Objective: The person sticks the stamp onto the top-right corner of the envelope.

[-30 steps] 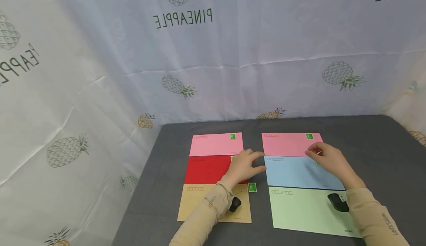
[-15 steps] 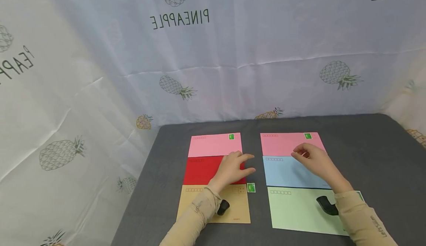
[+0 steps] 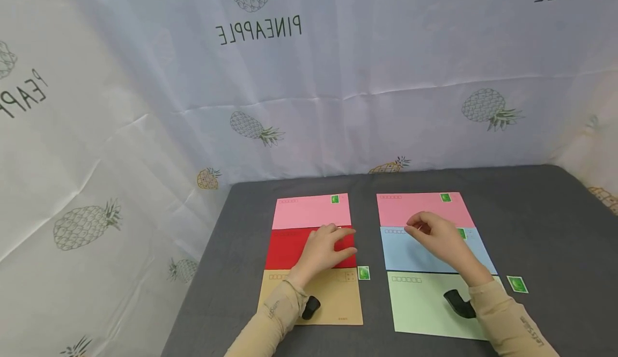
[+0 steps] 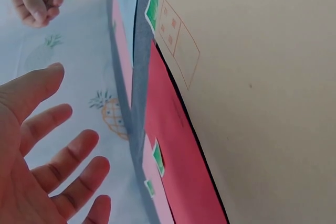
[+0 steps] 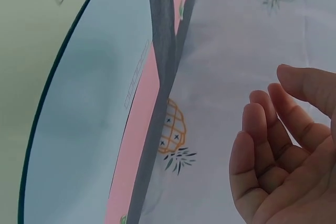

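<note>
My left hand (image 3: pixel 325 250) hovers over the red envelope (image 3: pixel 285 247), fingers spread apart. In the left wrist view its palm and fingers (image 4: pixel 68 169) hold nothing. My right hand (image 3: pixel 436 239) hangs above the blue envelope (image 3: pixel 396 255), thumb and fingers loosely bent; a gap shows between thumb tip and fingertips in the right wrist view. A green stamp (image 3: pixel 363 273) lies on the table at the right edge of the tan envelope (image 3: pixel 338 303). Another green stamp (image 3: pixel 517 284) lies right of the light green envelope (image 3: pixel 415 309). The blue envelope bears a stamp (image 3: pixel 462 233) too.
Two pink envelopes, left (image 3: pixel 309 212) and right (image 3: pixel 410 209), top the two columns, each with a green stamp at its upper right. The red envelope has a stamp (image 4: pixel 158 157). A dark grey cloth (image 3: pixel 555 228) covers the table; a pineapple-print curtain (image 3: pixel 338 132) hangs behind.
Both hands have drifted left and slightly toward the person. The right hand has moved off the blue envelope's stamp, and its forearm now uncovers the stamp beside the green envelope.
</note>
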